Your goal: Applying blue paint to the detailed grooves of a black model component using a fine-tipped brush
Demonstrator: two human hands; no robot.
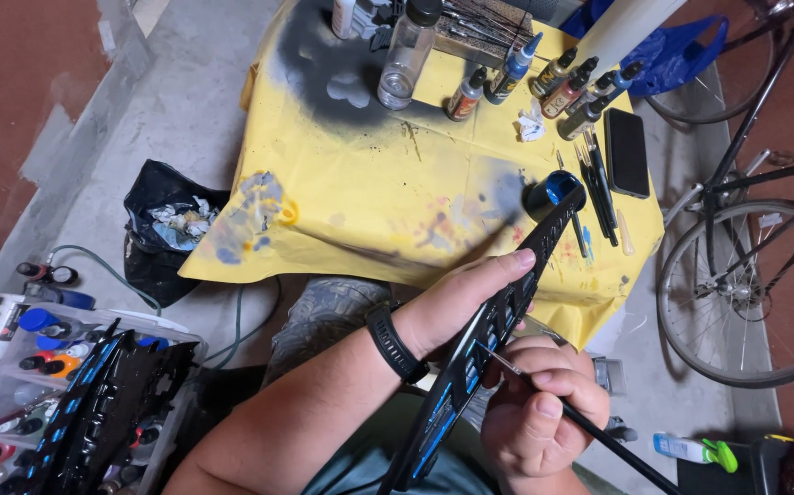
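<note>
The left hand comes in from the lower left with a black watch on its wrist. Its fingers are closed round a long black panel with blue markings, thumb lying along the near face, and hold it tilted, lower end near the person's lap, upper end up over the edge of the desk. The right hand sits just below and right of the panel, fingers pinched tight on a thin brush with a black handle that runs off to the lower right. The brush tip touches the panel's face about midway along it.

The desk is covered with a yellow sheet stained with black spray and spots of blue, red and orange. A small blue cup stands right at the panel's upper end. Beside it lie several spare brushes and a black phone. Along the far edge stand a row of small paint bottles and a clear bottle with a dark cap.

On the floor to the left are a black bag of crumpled waste and a rack of paints with another black and blue panel leaning across it. A bicycle stands at the right, with a white and green bottle lying on the floor near it
</note>
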